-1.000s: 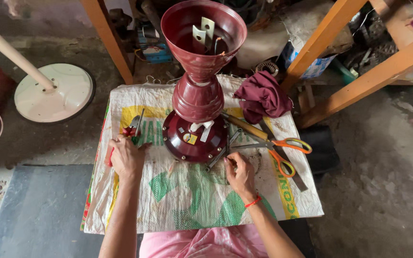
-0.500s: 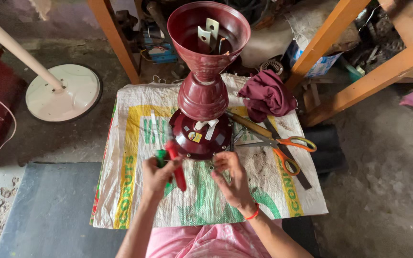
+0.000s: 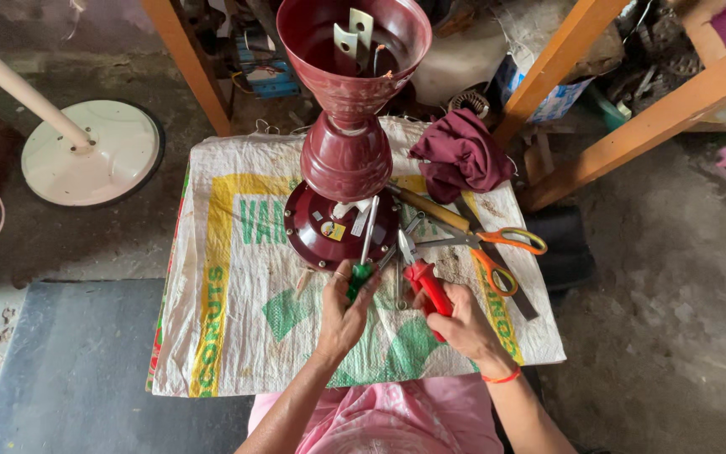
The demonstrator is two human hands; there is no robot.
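Half a second ago the left hand held both the green-handled and the red-handled tool; now the tools are shared between the two hands, and both hands are nearer to the maroon fan housing. This suggests that the tools are now sorted and ready for use at the base of the housing.

Going from left to right, with the housing as landmark: far to its left stands a white round stand base on the floor. The housing itself stands upright on a woven sack that covers the small table. Just in front of the housing, the left hand is closed around the green handle of a screwdriver; the metal shaft points up and its tip lies against the base of the housing. Beside it to the right, the right hand grips red-handled pliers, whose jaws point toward the lower right edge of the housing and stay just beside it. Further right of the housing lie orange-handled scissors, and behind them a dark red cloth.
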